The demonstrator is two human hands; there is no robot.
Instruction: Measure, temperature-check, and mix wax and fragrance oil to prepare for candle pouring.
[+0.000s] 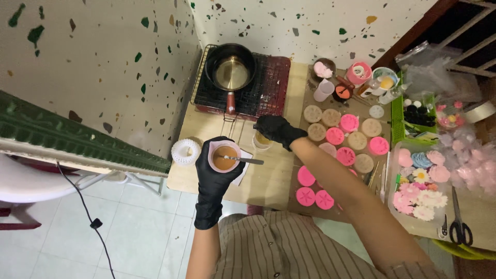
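My left hand [214, 173], in a black glove, holds a pink cup [225, 156] of brown liquid above the wooden table [263, 181]. A metal stirrer [247, 160] rests in the cup, its handle pointing right. My right hand [278, 129], also in a black glove, reaches over a small clear cup [260, 140] of yellowish liquid on the table and grips its top. Round pink and beige moulds [345, 135] lie to the right of that hand.
A dark saucepan [231, 70] sits on a wire rack over a red burner at the back. A white ribbed holder [185, 151] stands at the table's left edge. Jars, a green basket, flower-shaped pieces [421, 191] and scissors [459, 227] crowd the right side.
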